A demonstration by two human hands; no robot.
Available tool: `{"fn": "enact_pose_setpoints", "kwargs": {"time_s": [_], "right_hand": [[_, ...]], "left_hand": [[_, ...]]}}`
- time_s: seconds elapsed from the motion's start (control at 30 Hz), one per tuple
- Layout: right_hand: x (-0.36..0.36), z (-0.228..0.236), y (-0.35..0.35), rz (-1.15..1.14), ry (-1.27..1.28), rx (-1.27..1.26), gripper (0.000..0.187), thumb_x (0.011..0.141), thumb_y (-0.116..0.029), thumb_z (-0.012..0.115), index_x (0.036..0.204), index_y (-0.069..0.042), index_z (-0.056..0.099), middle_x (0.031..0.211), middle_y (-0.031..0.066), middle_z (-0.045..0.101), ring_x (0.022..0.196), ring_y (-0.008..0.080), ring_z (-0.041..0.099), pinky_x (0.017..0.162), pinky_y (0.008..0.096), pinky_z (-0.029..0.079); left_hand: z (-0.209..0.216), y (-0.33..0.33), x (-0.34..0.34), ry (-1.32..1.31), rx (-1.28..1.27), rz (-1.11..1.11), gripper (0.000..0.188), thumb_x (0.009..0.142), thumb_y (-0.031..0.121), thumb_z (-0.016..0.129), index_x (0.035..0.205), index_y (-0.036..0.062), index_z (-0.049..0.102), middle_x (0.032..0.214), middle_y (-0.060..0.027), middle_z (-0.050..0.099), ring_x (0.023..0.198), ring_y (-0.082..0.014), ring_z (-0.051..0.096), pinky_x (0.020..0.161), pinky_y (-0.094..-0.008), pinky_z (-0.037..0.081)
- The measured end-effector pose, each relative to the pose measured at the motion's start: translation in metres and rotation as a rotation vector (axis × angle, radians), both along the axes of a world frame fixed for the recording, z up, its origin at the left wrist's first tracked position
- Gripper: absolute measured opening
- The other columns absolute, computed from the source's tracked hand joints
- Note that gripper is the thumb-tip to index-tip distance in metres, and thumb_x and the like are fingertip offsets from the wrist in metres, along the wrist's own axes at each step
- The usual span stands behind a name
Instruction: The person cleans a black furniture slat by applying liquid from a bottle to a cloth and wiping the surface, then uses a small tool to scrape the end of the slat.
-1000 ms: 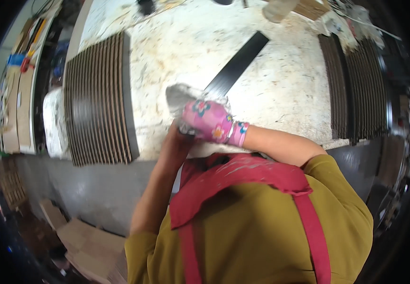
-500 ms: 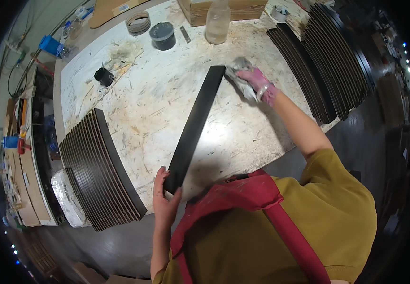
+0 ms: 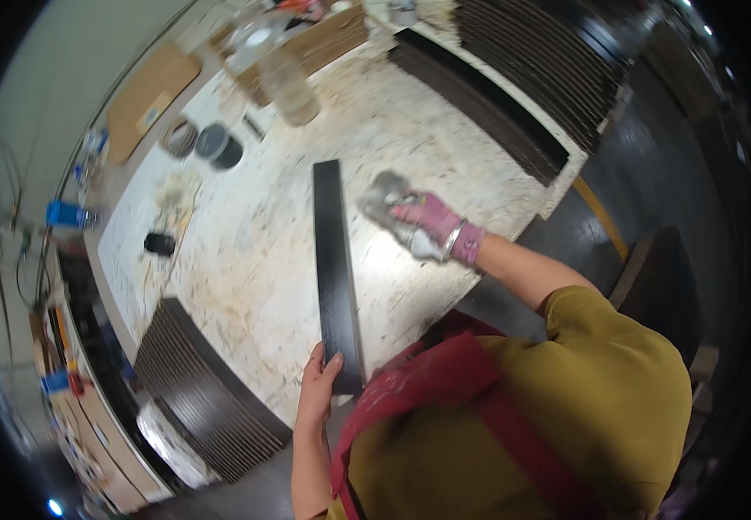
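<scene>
My left hand [image 3: 320,378] grips the near end of a long, flat black board [image 3: 333,260], thumb on top. The board slants away from me over the worktable [image 3: 271,225]. Just right of it, my right hand [image 3: 432,224], in a pink glove with a silvery band at the wrist, is closed on a crumpled grey-white rag [image 3: 393,208]. A small gap of tabletop separates the rag from the board.
Stacked dark strips [image 3: 211,390] lie at the left edge beside a plastic-wrapped bundle [image 3: 176,442]. More dark strips [image 3: 488,104] line the far right. Toward the back stand a clear bottle [image 3: 289,87], a dark-filled tub [image 3: 219,147], a tape roll [image 3: 178,137] and a small black cup [image 3: 160,243].
My view has turned, shifting the table in the picture. The gloved hand and rag have come off the board's far end and moved nearer me, apart from it. My left hand keeps its hold.
</scene>
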State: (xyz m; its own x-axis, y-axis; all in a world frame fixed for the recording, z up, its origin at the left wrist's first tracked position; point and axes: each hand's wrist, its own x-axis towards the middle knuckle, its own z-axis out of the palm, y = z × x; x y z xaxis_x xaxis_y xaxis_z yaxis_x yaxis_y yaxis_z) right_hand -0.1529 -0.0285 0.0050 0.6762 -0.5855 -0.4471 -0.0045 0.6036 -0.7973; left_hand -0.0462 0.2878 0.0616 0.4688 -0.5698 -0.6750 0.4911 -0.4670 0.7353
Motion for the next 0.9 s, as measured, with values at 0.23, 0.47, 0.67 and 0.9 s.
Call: {"fn": "enact_pose_setpoints", "kwargs": {"time_s": [0.23,0.47,0.67,0.9], "right_hand": [[-0.078,-0.007,0.021,0.031,-0.080,0.218,0.049,0.080,-0.008,0.069,0.122,0.005,0.047,0.098,0.0131,0.064,0.085,0.0163,0.064,0.075,0.0262,0.052],[-0.154,0.027,0.018,0.528,0.181,-0.351,0.046,0.080,-0.021,0.069,0.116,0.004,0.056,0.096,0.0105,0.065,0.088,0.0123,0.057,0.078,0.0278,0.046],[-0.173,0.013,0.023,0.594,0.219,-0.609,0.058,0.080,-0.024,0.070,0.122,0.009,0.050,0.114,0.0217,0.060,0.108,0.0242,0.057,0.093,0.0307,0.042],[-0.167,0.025,0.013,0.678,0.161,-0.642,0.053,0.079,-0.021,0.069,0.120,0.008,0.052,0.104,0.0208,0.064,0.097,0.0218,0.062,0.085,0.0311,0.047]], "left_hand": [[0.051,-0.120,-0.016,0.315,-0.346,-0.123,0.052,0.085,0.019,0.059,0.132,0.0055,0.041,0.112,-0.0159,0.061,0.100,-0.0185,0.059,0.084,-0.0319,0.050],[0.012,-0.267,-0.072,0.251,-0.337,-0.239,0.038,0.092,0.021,0.058,0.123,0.0064,0.043,0.097,-0.0054,0.059,0.083,-0.0134,0.059,0.070,-0.0279,0.053],[-0.048,-0.357,-0.090,0.302,-0.316,-0.401,0.027,0.093,0.027,0.057,0.094,0.0017,0.050,0.080,-0.0089,0.060,0.065,-0.0148,0.060,0.059,-0.0258,0.051],[-0.022,-0.332,-0.049,-0.501,-0.314,-0.609,0.038,0.092,0.029,0.057,0.112,-0.0027,0.059,0.089,-0.0107,0.067,0.073,-0.0139,0.063,0.066,-0.0254,0.050]]}}
